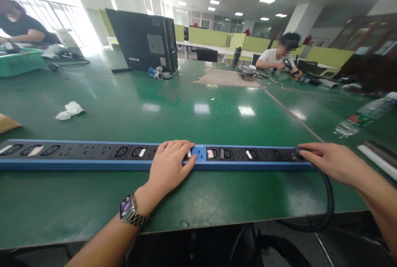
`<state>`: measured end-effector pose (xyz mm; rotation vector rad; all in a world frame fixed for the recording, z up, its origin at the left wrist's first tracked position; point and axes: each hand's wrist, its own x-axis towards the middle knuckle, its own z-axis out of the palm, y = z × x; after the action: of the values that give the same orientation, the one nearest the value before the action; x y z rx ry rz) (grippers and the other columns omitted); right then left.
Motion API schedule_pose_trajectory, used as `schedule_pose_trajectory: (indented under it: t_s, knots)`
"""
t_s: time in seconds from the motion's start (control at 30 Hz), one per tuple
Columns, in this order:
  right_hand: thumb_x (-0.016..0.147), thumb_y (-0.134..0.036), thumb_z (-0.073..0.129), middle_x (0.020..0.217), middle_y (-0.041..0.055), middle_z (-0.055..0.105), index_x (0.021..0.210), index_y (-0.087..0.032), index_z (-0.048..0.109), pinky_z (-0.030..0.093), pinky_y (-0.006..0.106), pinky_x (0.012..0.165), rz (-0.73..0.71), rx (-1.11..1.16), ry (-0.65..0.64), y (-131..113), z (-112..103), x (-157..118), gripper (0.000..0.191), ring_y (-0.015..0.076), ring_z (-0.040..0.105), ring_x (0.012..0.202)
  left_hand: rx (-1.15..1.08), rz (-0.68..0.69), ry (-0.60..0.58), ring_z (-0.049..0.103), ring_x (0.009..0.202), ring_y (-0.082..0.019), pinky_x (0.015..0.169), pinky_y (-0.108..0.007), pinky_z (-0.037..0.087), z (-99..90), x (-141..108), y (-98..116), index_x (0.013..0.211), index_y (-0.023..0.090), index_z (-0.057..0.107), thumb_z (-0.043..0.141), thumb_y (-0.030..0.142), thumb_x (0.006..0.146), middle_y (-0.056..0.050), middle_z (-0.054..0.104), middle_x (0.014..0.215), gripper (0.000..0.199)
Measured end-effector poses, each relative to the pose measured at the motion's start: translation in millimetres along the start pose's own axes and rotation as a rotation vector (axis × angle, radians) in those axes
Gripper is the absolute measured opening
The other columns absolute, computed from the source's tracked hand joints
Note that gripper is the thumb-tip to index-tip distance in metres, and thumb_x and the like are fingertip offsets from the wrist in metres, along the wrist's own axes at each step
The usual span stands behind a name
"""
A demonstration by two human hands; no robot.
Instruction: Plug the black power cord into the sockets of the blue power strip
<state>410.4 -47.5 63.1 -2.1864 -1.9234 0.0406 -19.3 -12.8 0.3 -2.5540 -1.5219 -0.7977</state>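
Observation:
A long blue power strip (pixel 248 167) with a row of black sockets lies across the green table. My left hand (pixel 170 161) rests flat over its middle, fingers spread on the top, beside a blue socket section (pixel 200 153). At the strip's right end, my right hand (pixel 325 159) pinches a black plug (pixel 298 154), which meets the last socket there; how deep it sits cannot be made out. From the plug a thick black cable (pixel 331 200) loops down over the table's front edge.
A black computer case (pixel 145 43) stands at the back with gloves (pixel 159 73) beside it. Crumpled tissue (pixel 70 110) and a green basket (pixel 21 63) are left, a plastic bottle (pixel 366 114) right. One person sits at far left, another (pixel 276 58) at back right.

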Motion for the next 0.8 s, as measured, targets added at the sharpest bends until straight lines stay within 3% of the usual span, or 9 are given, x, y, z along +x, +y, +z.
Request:
schedule_pose_trajectory:
  t_s: [0.13,0.23,0.33,0.4,0.47,0.5,0.63,0.7,0.8]
  knots:
    - [0.081,-0.054,0.048,0.073,0.0072,0.075,0.105,-0.017,0.077,0.049,0.036,0.059,-0.048,-0.005,-0.021,11,19,0,0.053,0.0260,0.068,0.064,0.002,-0.006,-0.010,0.062,0.110,-0.026,0.097,-0.045,0.040,-1.2,0,2,0.113,0.022,0.064,0.046,0.037,0.094,-0.007,0.070,0.116,0.030]
    - [0.081,-0.048,0.050,0.082,0.0091,0.076,0.103,-0.017,0.077,0.049,0.038,0.065,-0.095,-0.055,0.020,12,24,4,0.046,0.0273,0.069,0.071,-0.007,-0.006,-0.014,0.062,0.110,-0.026,0.097,-0.046,0.041,-2.4,0,-2,0.112,0.022,0.064,0.047,0.037,0.094,-0.007,0.070,0.116,0.029]
    - [0.077,-0.045,0.055,0.082,0.0098,0.076,0.094,-0.020,0.079,0.048,0.039,0.066,-0.046,-0.112,0.063,6,24,5,0.039,0.0297,0.068,0.074,-0.032,-0.014,-0.001,0.062,0.109,-0.027,0.097,-0.046,0.041,-2.2,-1,-5,0.113,0.022,0.063,0.050,0.036,0.093,-0.007,0.070,0.116,0.028]
    - [0.077,-0.047,0.055,0.074,0.0096,0.074,0.093,-0.021,0.078,0.046,0.039,0.062,0.050,-0.126,0.141,-17,22,-2,0.038,0.0306,0.067,0.070,-0.075,-0.009,0.063,0.061,0.110,-0.026,0.096,-0.045,0.043,-0.7,-2,2,0.117,0.022,0.061,0.052,0.034,0.092,-0.008,0.069,0.117,0.029]
    - [0.079,-0.048,0.055,0.071,0.0077,0.073,0.099,-0.021,0.075,0.043,0.038,0.058,0.099,-0.066,0.226,-62,20,-15,0.039,0.0290,0.065,0.065,-0.134,0.048,0.139,0.060,0.113,-0.026,0.097,-0.043,0.043,1.5,-1,20,0.124,0.021,0.057,0.054,0.031,0.092,-0.009,0.067,0.121,0.034]
    - [0.080,-0.047,0.055,0.070,0.0054,0.072,0.102,-0.023,0.073,0.042,0.036,0.057,0.050,0.027,0.195,-89,19,-24,0.037,0.0262,0.065,0.063,-0.163,0.105,0.163,0.058,0.115,-0.025,0.098,-0.043,0.043,2.7,-1,32,0.127,0.021,0.054,0.054,0.030,0.091,-0.010,0.065,0.124,0.037]
    - [0.081,-0.037,0.061,0.072,-0.0021,0.071,0.123,-0.026,0.059,0.047,0.027,0.058,-0.263,0.617,-0.207,-186,15,-53,0.043,0.0157,0.064,0.062,-0.213,0.352,0.163,0.059,0.114,-0.024,0.097,-0.040,0.044,1.5,-1,63,0.130,0.023,0.054,0.052,0.025,0.092,-0.010,0.063,0.127,0.038]
    - [0.081,-0.038,0.062,0.079,-0.0011,0.073,0.129,-0.025,0.054,0.050,0.026,0.063,-0.277,0.798,-0.253,-200,16,-55,0.050,0.0152,0.067,0.068,-0.167,0.311,0.251,0.059,0.113,-0.024,0.097,-0.041,0.045,-5.6,-6,50,0.129,0.026,0.056,0.052,0.021,0.092,-0.008,0.063,0.125,0.037]
    - [0.084,-0.044,0.060,0.088,0.0039,0.074,0.120,-0.021,0.060,0.052,0.031,0.074,-0.141,0.774,-0.023,-182,31,-41,0.043,0.0186,0.069,0.079,-0.071,0.052,0.411,0.058,0.113,-0.026,0.097,-0.042,0.047,-22.8,-21,-2,0.133,0.030,0.053,0.053,0.022,0.092,-0.008,0.061,0.125,0.042]
